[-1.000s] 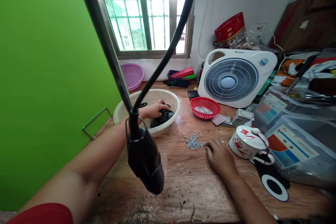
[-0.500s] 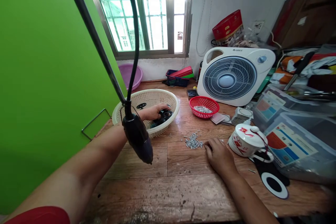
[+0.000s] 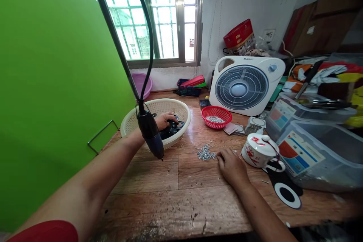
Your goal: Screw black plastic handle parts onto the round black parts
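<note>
My left hand [image 3: 163, 120] is down inside a cream perforated plastic basket [image 3: 183, 128]. Its fingers are closed on one of several black round parts [image 3: 171, 130] lying there, some ring-shaped. A hanging black electric screwdriver [image 3: 150, 132], tip down, crosses in front of the basket and close to my left forearm. On the wooden table, my right hand [image 3: 231, 167] rests with fingers curled and drawn together, their tips hidden from view. Just left of it lies a loose pile of small silver nuts [image 3: 206, 152].
A red basket [image 3: 216, 110] holds small silver metal pieces. Behind it leans a white box fan [image 3: 272, 90]. Right of my right hand stand a lidded mug [image 3: 256, 151] and clear plastic bins [image 3: 326, 159]. A green panel [image 3: 56, 83] borders the left side.
My left hand's fingers have curled in among the black parts, where they were stretched over them before. My right hand stays beside the nuts. The whole view has shifted slightly.
</note>
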`<state>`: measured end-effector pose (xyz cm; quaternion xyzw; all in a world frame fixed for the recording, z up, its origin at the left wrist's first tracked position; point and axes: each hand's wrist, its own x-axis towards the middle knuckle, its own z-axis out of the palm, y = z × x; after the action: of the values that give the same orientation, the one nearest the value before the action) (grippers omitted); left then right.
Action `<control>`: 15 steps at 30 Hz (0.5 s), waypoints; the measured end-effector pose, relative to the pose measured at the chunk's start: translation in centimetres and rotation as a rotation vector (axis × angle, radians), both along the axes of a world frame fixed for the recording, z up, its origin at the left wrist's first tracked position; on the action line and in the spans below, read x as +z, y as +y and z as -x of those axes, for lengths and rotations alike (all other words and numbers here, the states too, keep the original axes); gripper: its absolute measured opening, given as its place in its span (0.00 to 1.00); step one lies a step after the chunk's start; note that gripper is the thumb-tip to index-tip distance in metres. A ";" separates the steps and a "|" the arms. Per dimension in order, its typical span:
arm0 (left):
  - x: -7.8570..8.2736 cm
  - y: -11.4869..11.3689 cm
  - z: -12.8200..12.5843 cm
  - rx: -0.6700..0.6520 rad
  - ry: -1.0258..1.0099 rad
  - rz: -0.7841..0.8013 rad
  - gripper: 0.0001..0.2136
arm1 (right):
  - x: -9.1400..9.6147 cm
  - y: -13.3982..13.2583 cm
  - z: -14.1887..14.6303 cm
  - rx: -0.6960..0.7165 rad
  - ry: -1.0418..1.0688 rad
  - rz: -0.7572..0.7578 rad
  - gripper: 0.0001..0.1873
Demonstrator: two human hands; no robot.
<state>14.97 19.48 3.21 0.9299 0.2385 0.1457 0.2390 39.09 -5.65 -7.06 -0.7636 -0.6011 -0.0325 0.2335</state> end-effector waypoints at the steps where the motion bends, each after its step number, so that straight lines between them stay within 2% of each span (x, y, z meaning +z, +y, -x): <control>1: 0.1 -0.1 0.0 -0.011 0.011 0.013 0.23 | 0.0 0.0 0.0 -0.003 -0.003 -0.002 0.05; 5: -0.1 -0.7 -0.3 -0.041 0.051 0.062 0.22 | 0.0 0.0 0.0 -0.005 -0.003 -0.006 0.04; 10: -0.4 -0.9 -0.9 0.052 0.014 0.086 0.10 | 0.1 0.0 0.1 -0.012 -0.004 -0.006 0.04; 13: 0.8 -0.6 -0.5 0.145 -0.061 0.109 0.03 | 0.2 0.0 0.0 -0.012 0.011 -0.001 0.04; 15: 2.2 -0.5 0.3 0.200 -0.114 0.143 0.07 | 0.2 0.0 0.0 -0.014 0.023 0.003 0.04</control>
<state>14.71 19.03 5.36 0.8723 0.3258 0.2043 0.3020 39.09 -5.64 -6.86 -0.7684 -0.5931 -0.0245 0.2390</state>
